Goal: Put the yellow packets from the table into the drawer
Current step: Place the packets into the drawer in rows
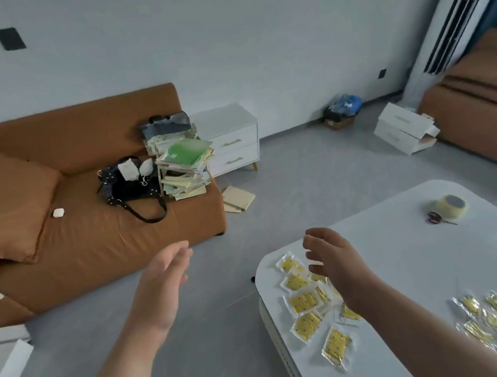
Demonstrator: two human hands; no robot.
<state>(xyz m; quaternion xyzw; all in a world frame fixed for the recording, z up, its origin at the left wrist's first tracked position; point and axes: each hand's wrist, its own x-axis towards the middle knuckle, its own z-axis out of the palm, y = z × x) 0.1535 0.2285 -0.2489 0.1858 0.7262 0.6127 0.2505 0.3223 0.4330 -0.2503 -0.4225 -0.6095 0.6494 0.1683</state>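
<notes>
Several yellow packets (pixel 303 301) lie spread on the near left part of the white table (pixel 418 258). A second loose pile of yellow packets (pixel 493 321) lies nearer the table's front right. My right hand (pixel 336 262) hovers over the left group, fingers loosely bent, holding nothing. My left hand (pixel 162 290) hangs over the floor left of the table, fingers straight, palm turned inward, empty. A white cabinet (pixel 228 138) with two closed drawers stands by the far wall beside the sofa.
A brown sofa (pixel 77 202) at left carries a black bag, a stack of books and a cushion. A tape roll (pixel 449 206) and scissors (pixel 438 218) lie at the table's far side. White boxes (pixel 402 128) sit on the grey floor at right.
</notes>
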